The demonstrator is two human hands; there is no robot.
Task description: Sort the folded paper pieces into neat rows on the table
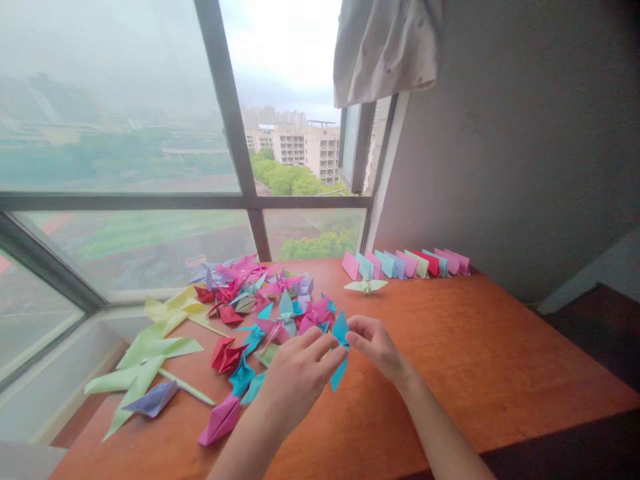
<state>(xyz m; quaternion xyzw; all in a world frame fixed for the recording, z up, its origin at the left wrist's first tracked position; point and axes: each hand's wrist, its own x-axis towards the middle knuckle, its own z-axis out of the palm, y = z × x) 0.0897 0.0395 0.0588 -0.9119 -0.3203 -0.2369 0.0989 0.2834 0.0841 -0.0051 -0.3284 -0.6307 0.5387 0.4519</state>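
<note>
Between my two hands, above the wooden table, is a blue origami crane with its wings spread, one up and one down. My left hand pinches it from the left, fingers closed at its middle. From the other side, the thumb and fingers of my right hand close on its right edge. Just beyond my left hand lies a heap of folded paper pieces, among them a red one and a magenta one. A pale green crane stands alone farther back.
Along the table's back edge stands a row of folded coloured papers. A green pinwheel and a yellow pinwheel lie at the left, near a purple folded paper. Windows rise behind the table; a grey wall borders the right.
</note>
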